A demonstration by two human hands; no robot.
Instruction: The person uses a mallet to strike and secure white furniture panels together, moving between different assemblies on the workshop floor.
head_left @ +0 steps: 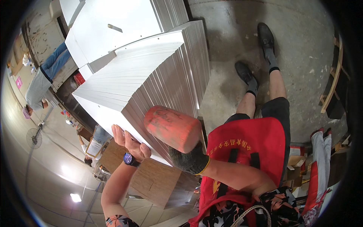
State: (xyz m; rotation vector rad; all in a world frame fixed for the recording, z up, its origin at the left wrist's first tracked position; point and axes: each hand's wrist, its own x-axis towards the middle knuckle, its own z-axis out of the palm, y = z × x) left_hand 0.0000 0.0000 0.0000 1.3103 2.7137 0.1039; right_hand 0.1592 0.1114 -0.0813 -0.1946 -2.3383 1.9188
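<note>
A tall stack of thin white panels [151, 75] with bent edges, apparently sheet metal, stands close in front of me. My left hand [131, 143], bare and with a watch at the wrist, rests against the white face of the stack, its fingers stretched out. My right hand [189, 158], in a dark knit glove, is closed round the hidden handle of a mallet. The worn, red, cylindrical head of that mallet [172, 128] covers part of the panel edges, beside my left hand. Whether it touches them I cannot tell.
More white panels [113, 28] lie beyond the stack, with a small peg-like piece [115, 28] on top. A brown board [157, 181] is near my left forearm. Two people [36, 90] work at the left. A wooden pallet [332, 75] and cardboard boxes [297, 162] are on the right.
</note>
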